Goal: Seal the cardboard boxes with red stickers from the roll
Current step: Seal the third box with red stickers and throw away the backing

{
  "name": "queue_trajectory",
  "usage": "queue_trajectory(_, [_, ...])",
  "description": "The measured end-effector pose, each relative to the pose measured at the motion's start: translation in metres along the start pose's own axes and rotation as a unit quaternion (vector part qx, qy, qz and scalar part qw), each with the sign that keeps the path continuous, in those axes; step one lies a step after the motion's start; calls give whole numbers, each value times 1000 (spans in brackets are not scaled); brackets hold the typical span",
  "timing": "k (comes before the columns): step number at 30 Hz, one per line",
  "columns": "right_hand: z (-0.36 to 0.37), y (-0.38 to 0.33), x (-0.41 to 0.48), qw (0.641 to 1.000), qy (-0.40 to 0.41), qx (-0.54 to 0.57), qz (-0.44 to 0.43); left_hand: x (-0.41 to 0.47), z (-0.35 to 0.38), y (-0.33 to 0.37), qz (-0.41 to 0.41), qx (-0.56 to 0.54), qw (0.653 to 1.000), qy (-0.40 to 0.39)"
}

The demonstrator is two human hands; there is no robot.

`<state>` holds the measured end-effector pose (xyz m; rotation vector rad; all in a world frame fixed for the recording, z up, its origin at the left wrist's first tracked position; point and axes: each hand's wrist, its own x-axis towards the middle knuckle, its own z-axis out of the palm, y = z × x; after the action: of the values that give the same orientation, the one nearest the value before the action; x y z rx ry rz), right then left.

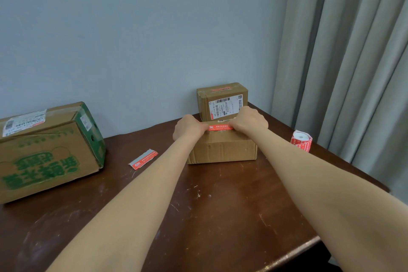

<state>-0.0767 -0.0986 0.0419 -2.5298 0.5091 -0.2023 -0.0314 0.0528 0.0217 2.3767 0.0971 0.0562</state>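
Note:
A small plain cardboard box sits mid-table. A red sticker with white print stretches across its top. My left hand pinches the sticker's left end and my right hand pinches its right end, both with fingers curled down on the box top. Behind it stands a second small box with a white shipping label and a red sticker on its top. The roll of red stickers stands upright at the right, apart from both hands.
A large cardboard box with green print lies at the left. A loose strip of sticker backing lies between it and my left arm. The dark wooden table meets the wall behind. Grey curtains hang at the right.

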Motion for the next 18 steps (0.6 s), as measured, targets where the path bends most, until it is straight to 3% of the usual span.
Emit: queue_trajectory(18, [5, -1, 1, 999, 11, -39, 1, -1, 2, 4, 2, 88, 996, -4])
